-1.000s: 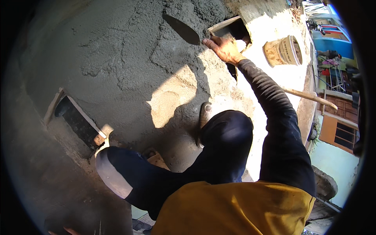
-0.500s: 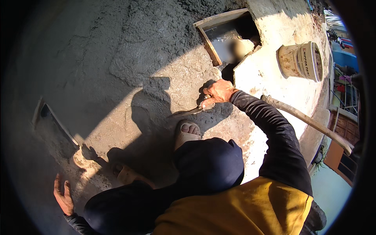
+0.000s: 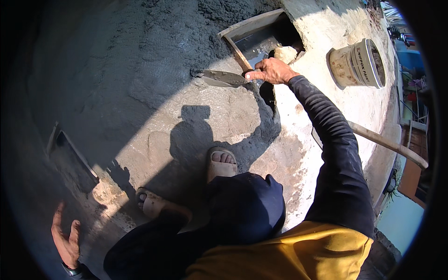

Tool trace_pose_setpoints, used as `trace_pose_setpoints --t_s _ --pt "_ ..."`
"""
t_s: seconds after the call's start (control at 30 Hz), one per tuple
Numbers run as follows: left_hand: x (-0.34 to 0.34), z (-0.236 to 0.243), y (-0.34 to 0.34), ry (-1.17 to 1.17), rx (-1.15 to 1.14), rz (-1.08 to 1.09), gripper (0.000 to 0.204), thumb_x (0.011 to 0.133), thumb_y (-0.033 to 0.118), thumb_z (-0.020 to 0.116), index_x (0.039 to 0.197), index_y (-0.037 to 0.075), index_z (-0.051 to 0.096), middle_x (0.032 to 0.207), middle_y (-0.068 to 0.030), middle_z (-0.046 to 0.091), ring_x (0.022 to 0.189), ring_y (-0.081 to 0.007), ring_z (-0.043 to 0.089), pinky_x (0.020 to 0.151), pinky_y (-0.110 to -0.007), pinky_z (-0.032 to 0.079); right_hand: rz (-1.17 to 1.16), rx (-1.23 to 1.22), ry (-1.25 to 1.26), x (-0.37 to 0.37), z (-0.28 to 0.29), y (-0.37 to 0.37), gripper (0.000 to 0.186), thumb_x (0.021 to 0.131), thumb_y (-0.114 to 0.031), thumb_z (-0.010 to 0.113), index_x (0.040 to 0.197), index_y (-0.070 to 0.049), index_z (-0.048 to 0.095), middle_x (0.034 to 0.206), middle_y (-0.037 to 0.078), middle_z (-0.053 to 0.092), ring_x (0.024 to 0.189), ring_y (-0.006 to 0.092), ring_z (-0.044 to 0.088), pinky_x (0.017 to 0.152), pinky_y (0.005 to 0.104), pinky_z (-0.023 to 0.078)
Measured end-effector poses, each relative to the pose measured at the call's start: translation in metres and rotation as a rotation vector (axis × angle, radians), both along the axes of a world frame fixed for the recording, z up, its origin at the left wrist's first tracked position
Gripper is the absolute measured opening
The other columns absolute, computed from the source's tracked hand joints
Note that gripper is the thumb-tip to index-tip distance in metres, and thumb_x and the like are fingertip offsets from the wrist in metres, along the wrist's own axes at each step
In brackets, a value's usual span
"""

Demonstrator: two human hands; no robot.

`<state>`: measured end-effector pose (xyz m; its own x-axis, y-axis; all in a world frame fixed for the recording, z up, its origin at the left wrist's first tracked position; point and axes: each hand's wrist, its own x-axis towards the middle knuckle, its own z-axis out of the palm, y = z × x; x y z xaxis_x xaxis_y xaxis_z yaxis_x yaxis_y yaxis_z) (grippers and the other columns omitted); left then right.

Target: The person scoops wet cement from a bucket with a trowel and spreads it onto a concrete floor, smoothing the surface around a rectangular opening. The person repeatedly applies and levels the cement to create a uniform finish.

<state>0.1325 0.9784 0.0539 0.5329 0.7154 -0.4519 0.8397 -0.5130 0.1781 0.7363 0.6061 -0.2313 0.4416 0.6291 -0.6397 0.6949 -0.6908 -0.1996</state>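
Observation:
My right hand [image 3: 274,71] is closed round the handle of a trowel [image 3: 220,78], its fingers wrapped and thumb pointing left. The flat metal blade lies against the wet grey cement [image 3: 154,70], with some mortar heaped at its far left tip. Just beyond the hand is a board-framed square opening [image 3: 254,23] with water and a pale stone [image 3: 285,53] inside. At the lower left, my left hand [image 3: 66,238] is held out with fingers apart and nothing in it. A watch-like band circles that wrist.
A dirty white bucket [image 3: 357,64] stands at the upper right. A long wooden handle [image 3: 389,143] lies behind my right arm. Another framed opening [image 3: 74,156] is at the left. My sandalled feet [image 3: 222,163] stand on the cement, by my shadow.
My right hand has carried the trowel forward, away from my foot, to beside the framed opening. My left hand has shifted slightly left and down, staying open.

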Motion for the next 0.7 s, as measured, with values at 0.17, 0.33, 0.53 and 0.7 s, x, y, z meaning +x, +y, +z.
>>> trace_pose_setpoints --t_s 0.17,0.33,0.53,0.7 --pt "0.018 -0.006 -0.017 -0.074 -0.056 -0.055 0.069 0.093 0.038 0.076 0.145 -0.004 0.058 0.147 -0.0225 0.060 0.142 -0.0381 0.051 0.122 -0.048 0.034 -0.191 0.329 -0.052 -0.069 0.008 -0.034 0.078 0.093 -0.080 0.056 0.101 -0.005 0.074 0.072 0.017 0.066 0.073 0.0317 0.068 0.070 0.0466 0.053" --pt "0.029 -0.011 -0.021 -0.090 -0.094 -0.175 0.064 0.089 0.032 0.078 0.139 -0.004 0.062 0.140 -0.0237 0.065 0.136 -0.0401 0.057 0.119 -0.047 0.038 -0.593 0.441 -0.208 -0.127 -0.026 -0.041 0.072 0.098 -0.076 0.053 0.104 -0.004 0.058 0.082 0.023 0.068 0.084 0.0400 0.070 0.076 0.0494 0.053" --pt "0.031 -0.002 -0.011 -0.137 -0.036 -0.214 0.062 0.089 0.031 0.079 0.138 -0.004 0.063 0.139 -0.0234 0.066 0.134 -0.0390 0.059 0.117 -0.047 0.040 -0.938 0.613 -0.421 -0.055 -0.055 -0.044 0.077 0.101 -0.071 0.051 0.113 0.003 0.068 0.092 0.026 0.073 0.087 0.0430 0.071 0.080 0.0496 0.054" --pt "0.025 -0.007 -0.006 -0.127 -0.057 -0.182 0.062 0.089 0.029 0.078 0.138 -0.004 0.063 0.140 -0.0231 0.065 0.136 -0.0377 0.058 0.117 -0.046 0.040 -0.603 0.162 -0.042 -0.019 -0.049 -0.035 0.090 0.100 -0.077 0.042 0.128 0.004 0.071 0.120 0.030 0.072 0.113 0.0432 0.070 0.100 0.0463 0.054"
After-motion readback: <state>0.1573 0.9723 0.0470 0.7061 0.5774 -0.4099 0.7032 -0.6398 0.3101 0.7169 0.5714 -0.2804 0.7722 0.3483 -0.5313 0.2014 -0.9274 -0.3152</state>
